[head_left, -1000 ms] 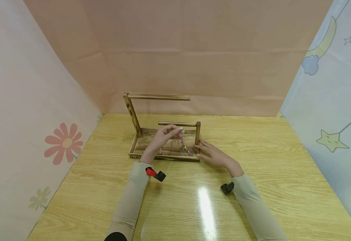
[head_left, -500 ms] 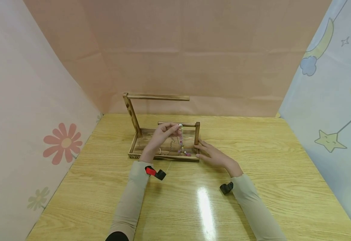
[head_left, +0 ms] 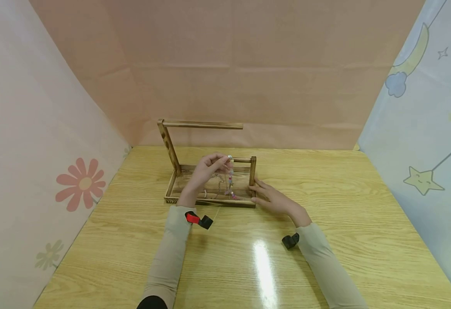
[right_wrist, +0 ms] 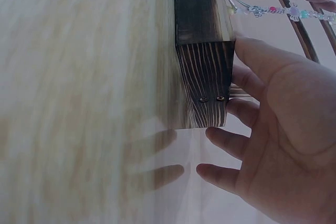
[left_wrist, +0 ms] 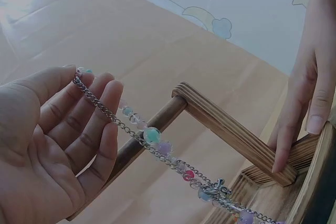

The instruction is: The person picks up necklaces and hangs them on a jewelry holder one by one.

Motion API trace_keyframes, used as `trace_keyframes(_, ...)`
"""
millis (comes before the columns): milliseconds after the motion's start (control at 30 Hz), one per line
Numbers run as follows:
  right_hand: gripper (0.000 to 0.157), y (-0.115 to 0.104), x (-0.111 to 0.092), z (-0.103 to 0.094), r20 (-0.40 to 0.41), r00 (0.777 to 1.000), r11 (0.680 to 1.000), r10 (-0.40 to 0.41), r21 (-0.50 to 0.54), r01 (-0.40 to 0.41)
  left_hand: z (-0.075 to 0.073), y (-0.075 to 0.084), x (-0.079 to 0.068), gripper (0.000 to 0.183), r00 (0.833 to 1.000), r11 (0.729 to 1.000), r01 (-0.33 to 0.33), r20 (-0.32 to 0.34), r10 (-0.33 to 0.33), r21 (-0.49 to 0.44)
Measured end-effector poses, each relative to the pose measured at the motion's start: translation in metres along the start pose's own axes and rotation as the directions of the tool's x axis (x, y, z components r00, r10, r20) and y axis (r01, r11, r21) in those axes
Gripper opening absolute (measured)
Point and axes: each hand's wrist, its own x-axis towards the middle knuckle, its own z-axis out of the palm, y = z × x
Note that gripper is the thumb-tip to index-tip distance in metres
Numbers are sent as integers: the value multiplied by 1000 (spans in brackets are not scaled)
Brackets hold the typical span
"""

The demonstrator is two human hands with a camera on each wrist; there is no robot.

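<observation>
My left hand (head_left: 204, 174) pinches one end of a beaded bracelet (left_wrist: 151, 135) between thumb and fingertips. Its pastel beads and silver chain hang down over the tray of a wooden jewelry stand (head_left: 229, 203), in front of the stand's short bar (head_left: 244, 160). In the left wrist view a silver charm (left_wrist: 218, 187) shows partway along it. My right hand (head_left: 273, 199) rests with extended fingers against the stand's right end, beside the short post (head_left: 253, 171). The right wrist view shows that hand's fingertips at the dark grained end of the tray (right_wrist: 205, 82).
A tall post (head_left: 169, 148) at the stand's left carries a long upper bar (head_left: 202, 125). A thin chain (head_left: 220, 182) and a small light-beaded piece (head_left: 205, 194) lie in the tray. The wooden tabletop (head_left: 326, 189) meets printed panels at both sides and a plain backdrop.
My left hand has risen slightly and moved a little left. The bracelet hangs straighter, its lower end shifted left over the tray. My right hand stays at the stand's end.
</observation>
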Motion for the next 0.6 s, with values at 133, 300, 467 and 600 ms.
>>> trace_keyframes(133,56,-1,0,0,6,1000,1000,7,1,-7,0,3,0,27,1000,1000,6,-30,-6,4)
trace_keyframes(300,55,-2,0,-1,15,1000,1000,10,10,-10,-1,6,1,27,998,999,-38,-58,38,0)
trace_keyframes(467,55,-1,0,0,12,1000,1000,4,15,-4,-2,8,2,26,995,997,-73,-72,72,-8)
trace_keyframes(600,55,1,0,1,12,1000,1000,13,19,-13,-7,-1,7,30,991,996,-86,-98,87,6)
